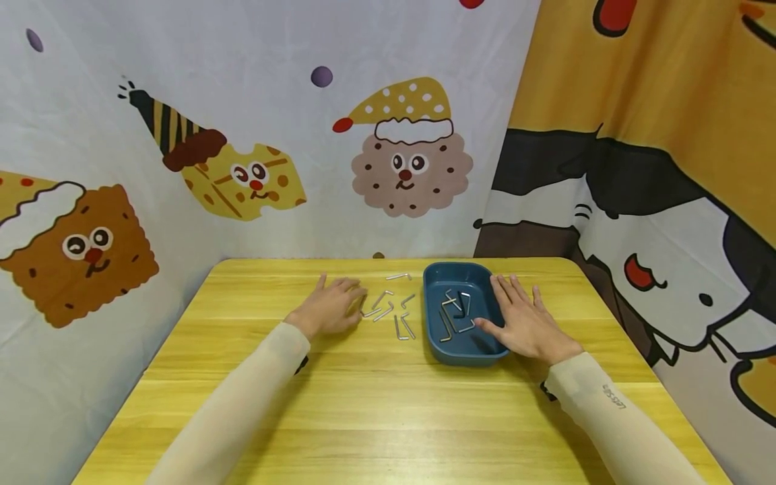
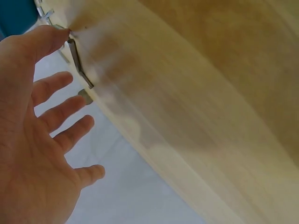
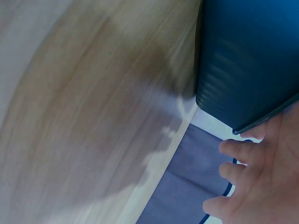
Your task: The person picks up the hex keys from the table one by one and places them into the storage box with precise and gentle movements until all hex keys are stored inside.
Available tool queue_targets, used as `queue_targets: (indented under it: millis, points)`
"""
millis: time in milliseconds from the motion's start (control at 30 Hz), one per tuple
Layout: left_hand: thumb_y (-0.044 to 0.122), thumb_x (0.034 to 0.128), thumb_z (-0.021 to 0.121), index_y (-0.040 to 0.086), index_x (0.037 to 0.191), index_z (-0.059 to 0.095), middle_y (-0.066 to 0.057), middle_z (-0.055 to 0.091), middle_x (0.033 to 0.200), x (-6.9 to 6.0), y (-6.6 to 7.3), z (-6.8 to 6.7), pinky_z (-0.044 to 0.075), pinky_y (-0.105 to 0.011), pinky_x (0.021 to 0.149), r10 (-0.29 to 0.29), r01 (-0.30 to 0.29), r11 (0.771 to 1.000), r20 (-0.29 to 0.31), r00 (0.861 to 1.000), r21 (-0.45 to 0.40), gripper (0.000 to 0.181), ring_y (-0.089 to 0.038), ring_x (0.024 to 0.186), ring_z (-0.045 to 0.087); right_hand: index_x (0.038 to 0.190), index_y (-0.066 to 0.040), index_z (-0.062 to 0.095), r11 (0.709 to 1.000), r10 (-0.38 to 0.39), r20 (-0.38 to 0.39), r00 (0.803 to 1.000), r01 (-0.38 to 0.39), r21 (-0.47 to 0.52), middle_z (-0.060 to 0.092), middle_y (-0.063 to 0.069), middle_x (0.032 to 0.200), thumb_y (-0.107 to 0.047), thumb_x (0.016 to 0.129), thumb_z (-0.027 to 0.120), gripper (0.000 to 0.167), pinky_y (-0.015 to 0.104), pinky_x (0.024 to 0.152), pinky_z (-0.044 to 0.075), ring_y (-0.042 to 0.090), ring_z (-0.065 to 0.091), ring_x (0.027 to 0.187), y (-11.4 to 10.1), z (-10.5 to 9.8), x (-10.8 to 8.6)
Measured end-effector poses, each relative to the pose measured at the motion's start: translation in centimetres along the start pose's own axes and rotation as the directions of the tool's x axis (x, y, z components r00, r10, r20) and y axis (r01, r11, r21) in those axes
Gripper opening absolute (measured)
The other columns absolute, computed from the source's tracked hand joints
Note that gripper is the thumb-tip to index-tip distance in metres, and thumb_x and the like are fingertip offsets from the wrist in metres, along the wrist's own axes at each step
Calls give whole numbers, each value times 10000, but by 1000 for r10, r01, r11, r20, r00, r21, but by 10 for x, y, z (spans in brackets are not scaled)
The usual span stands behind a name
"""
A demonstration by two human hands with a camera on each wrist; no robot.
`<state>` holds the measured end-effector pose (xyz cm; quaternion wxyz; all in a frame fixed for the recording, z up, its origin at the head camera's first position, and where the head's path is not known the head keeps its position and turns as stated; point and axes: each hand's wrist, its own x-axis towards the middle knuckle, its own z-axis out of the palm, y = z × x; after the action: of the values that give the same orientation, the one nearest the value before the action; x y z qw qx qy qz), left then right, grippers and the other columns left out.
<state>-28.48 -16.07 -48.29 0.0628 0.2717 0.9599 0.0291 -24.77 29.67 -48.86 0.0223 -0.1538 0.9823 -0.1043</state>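
Note:
Several L-shaped metal hex keys lie loose on the wooden table, left of a blue tray. More keys rest inside the tray. My left hand is just left of the loose keys, fingers spread and relaxed; in the left wrist view the thumb of the left hand overlaps the end of a key, and contact cannot be told. My right hand rests on the tray's right rim, fingers extended and thumb over the inside. The right wrist view has the right hand beside the tray.
The wooden table reaches back to a white curtain printed with cartoon food. At the right hangs a yellow, black and white cartoon curtain. One key lies apart near the back edge.

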Motion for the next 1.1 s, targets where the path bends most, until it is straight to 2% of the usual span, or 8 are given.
queue_targets:
  millis: [333,633,767,933,1100]
  points:
    - [432,1210,619,142,1764,518,-120,470,1857,1,0,3,198,-824,1423,21,-22,999,33,999,28,634,-399,1735,440,1862,-10,144,1000,6,-2,1000,-6,6,197,288,1931,-761,1125,562,1132,874,1404,27,571,96,1810,1,2,0]
    - [453,1200,648,143,1717,575,-136,572,1775,0,-2,5,238,-804,1422,3,-4,999,27,1000,39,608,-406,1663,535,1864,-18,145,1000,5,-10,1000,-5,9,204,281,1932,-771,1121,563,1138,880,1399,17,575,108,1807,2,4,2]
    - [464,1183,687,137,1675,619,-142,611,1733,-5,-4,5,258,-798,1418,-14,13,999,22,1000,33,595,-412,1627,570,1864,-17,145,1000,4,-11,1000,-4,17,207,282,1931,-730,1126,594,1120,882,1397,16,581,113,1804,1,3,1]
    - [486,1160,726,114,1601,674,-147,646,1691,-13,-5,2,270,-801,1411,-30,30,999,18,999,15,579,-421,1599,590,1868,-24,126,1000,5,1,1000,-5,15,195,275,1936,-782,1122,551,1145,877,1400,8,580,108,1805,0,3,0]
    - [493,1157,731,83,1582,682,-163,674,1653,-18,-5,0,291,-801,1402,-19,19,1000,12,1000,23,593,-427,1570,613,1863,-15,153,1000,5,-12,1000,-4,10,217,278,1930,-741,1128,581,1118,885,1396,36,581,129,1801,0,2,0]
